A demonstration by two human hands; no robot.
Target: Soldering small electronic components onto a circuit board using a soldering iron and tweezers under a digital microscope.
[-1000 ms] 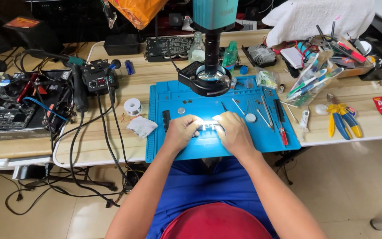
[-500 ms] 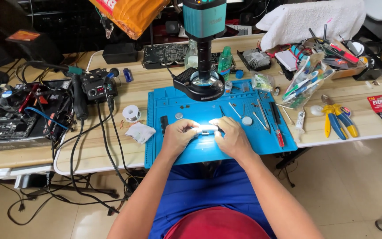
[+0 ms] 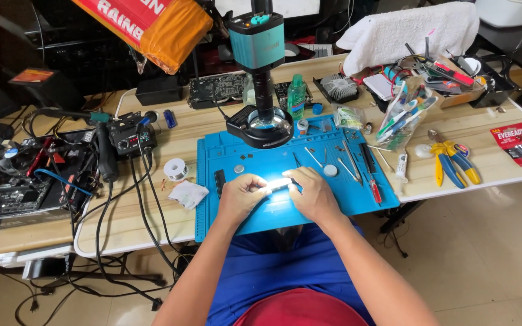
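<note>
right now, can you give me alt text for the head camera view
A person's left hand and right hand together hold a small, brightly lit object over a blue work mat, below a teal microscope. Pliers, solder and cables crowd the wooden bench.

Single head-worn view, looking steeply down from above, fairly near, over the blue work mat (image 3: 285, 211) and cluttered wooden table (image 3: 490, 163)

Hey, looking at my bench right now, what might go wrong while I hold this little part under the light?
The small bright part, pinched between left hand and right hand, might slip among the loose tweezers on the blue mat. The right arm could nudge the red screwdriver near the mat's edge.
</note>
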